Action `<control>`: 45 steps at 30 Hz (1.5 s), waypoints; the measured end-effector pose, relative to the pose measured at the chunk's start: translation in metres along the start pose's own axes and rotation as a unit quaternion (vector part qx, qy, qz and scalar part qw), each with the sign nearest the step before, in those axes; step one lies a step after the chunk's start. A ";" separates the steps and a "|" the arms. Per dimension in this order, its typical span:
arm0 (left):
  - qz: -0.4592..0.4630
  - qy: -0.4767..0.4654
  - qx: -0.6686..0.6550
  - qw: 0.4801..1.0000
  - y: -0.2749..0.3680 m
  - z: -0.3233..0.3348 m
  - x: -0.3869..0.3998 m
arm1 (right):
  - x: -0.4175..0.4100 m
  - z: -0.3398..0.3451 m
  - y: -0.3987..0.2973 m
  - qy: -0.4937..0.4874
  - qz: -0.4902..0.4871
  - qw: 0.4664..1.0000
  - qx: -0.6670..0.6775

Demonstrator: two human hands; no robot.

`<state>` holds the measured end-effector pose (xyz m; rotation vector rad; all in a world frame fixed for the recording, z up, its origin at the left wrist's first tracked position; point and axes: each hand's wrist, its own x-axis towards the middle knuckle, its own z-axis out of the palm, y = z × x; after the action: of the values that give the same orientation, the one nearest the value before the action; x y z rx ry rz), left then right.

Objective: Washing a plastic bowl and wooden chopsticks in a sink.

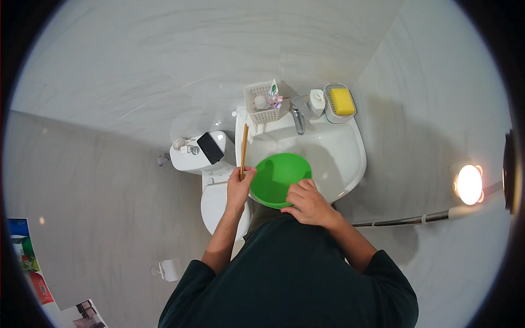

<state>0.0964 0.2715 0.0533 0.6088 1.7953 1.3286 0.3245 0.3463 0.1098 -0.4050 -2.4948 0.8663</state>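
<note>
A pair of wooden chopsticks points up and away from my left hand, which grips their lower ends. That hand is beside the left rim of a green plastic bowl; whether it touches the bowl I cannot tell. My right hand holds the bowl's near right rim, fingers curled over the inside and thumb outside. The bowl is tilted over the near left part of a white washbasin. No contents show inside it. A chrome faucet stands at the basin's back.
Along the basin's back are a toiletry basket, a white pump bottle and a yellow sponge in a soap dish. To the left, a toilet carries a phone and a coiled white cable on its tank.
</note>
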 end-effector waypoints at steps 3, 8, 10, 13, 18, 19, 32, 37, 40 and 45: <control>-0.108 -0.014 -0.014 0.994 0.010 0.003 -0.005 | 0.000 0.002 -0.003 -0.006 -0.038 0.999 -0.014; -0.074 -0.104 -0.042 0.991 -0.001 -0.019 -0.001 | 0.005 -0.009 -0.002 -0.009 -0.073 0.997 -0.005; -0.048 -0.094 -0.048 0.993 -0.012 -0.025 -0.002 | 0.008 -0.007 0.006 0.179 0.020 0.982 0.053; -0.028 -0.069 -0.050 0.996 -0.019 -0.031 -0.010 | 0.006 0.014 0.086 0.253 0.198 0.945 0.065; -0.015 0.025 -0.141 0.990 -0.031 -0.029 -0.020 | -0.002 0.087 0.213 0.069 0.375 0.924 -0.028; -0.016 0.030 -0.140 0.990 -0.034 -0.030 -0.021 | 0.003 0.096 0.220 0.020 0.369 0.925 -0.088; -0.046 0.091 -0.242 0.965 -0.058 -0.011 -0.033 | 0.027 0.128 0.245 -0.059 0.340 0.917 -0.200; -0.042 0.073 -0.264 0.961 -0.058 -0.005 -0.023 | 0.005 0.099 0.266 0.207 0.520 0.821 0.118; -0.052 0.070 -0.300 0.950 -0.064 -0.008 -0.013 | -0.009 0.078 0.262 0.311 0.552 0.637 0.439; -0.061 0.059 -0.316 0.945 -0.067 -0.007 -0.001 | -0.029 0.053 0.243 0.330 0.520 0.606 0.503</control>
<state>0.0966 0.2447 -0.0084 0.0645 1.3469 1.7604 0.3516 0.4919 -0.0924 -1.4204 -0.6173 1.8662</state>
